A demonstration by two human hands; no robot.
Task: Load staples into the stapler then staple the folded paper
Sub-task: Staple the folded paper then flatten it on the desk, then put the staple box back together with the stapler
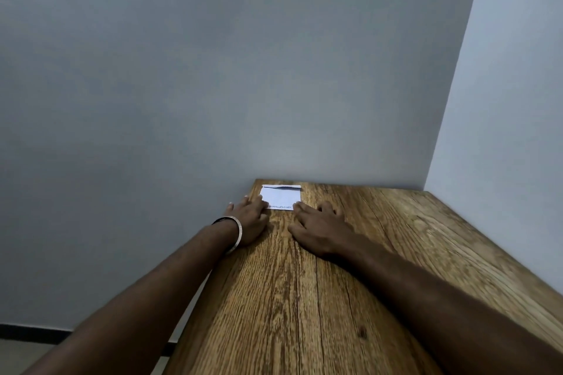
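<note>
- Lying at centre frame: folded paper (pixel 281 197), white, flat on the wooden table (pixel 304 298), at its far end near the grey wall (pixel 213 70); a line of print runs along its near edge.
- Left hand (pixel 248 218): fingers straight, palm down, fingertips touching the paper's near left corner. Metal bangle (pixel 236 233) on that wrist.
- Right hand (pixel 320 228): flat, fingers spread, fingertips at the paper's near right corner.
- Neither hand grasps anything.
</note>
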